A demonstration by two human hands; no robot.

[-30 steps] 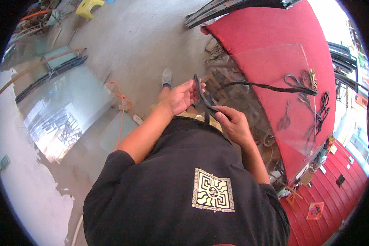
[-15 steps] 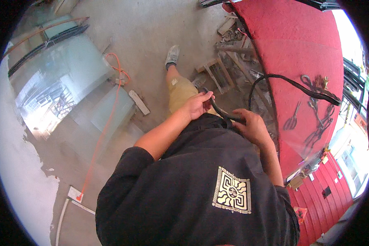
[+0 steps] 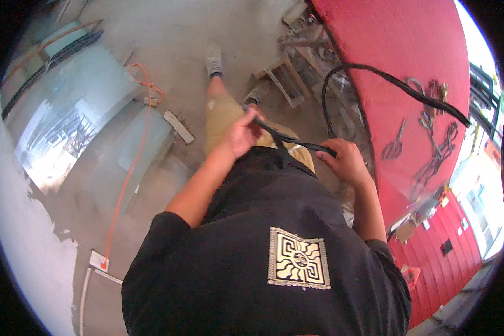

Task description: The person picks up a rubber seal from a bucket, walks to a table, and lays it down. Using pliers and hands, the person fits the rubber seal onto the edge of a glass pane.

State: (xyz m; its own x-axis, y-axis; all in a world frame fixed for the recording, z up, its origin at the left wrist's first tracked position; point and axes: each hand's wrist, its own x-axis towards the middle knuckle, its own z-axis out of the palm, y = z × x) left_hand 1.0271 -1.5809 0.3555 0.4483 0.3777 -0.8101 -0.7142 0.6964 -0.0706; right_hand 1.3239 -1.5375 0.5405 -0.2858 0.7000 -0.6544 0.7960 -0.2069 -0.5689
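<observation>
A black flexible strip [image 3: 288,138] stretches between my two hands in front of my waist. My left hand [image 3: 243,136] is closed on its left end, with the tip poking out past the fingers. My right hand [image 3: 346,162] pinches it farther right, near the red table's edge. A short dark piece hangs down from the strip between the hands; whether it is part of the strip I cannot tell. Another black length [image 3: 400,84] loops up beyond my right hand and lies across the red tabletop [image 3: 386,33]. Whether the two lengths join is hidden.
Several scissors and dark tools [image 3: 395,147] lie on the red table. Below its edge are a small wooden stool [image 3: 285,84] and scrap wood. Glass sheets [image 3: 89,106] lean at left, beside an orange cord [image 3: 130,182] and a white-topped block [image 3: 178,127].
My hands have moved farther apart, the left one shifting left. The strip between them is now straighter. The whole view has shifted slightly, and my feet appear farther left.
</observation>
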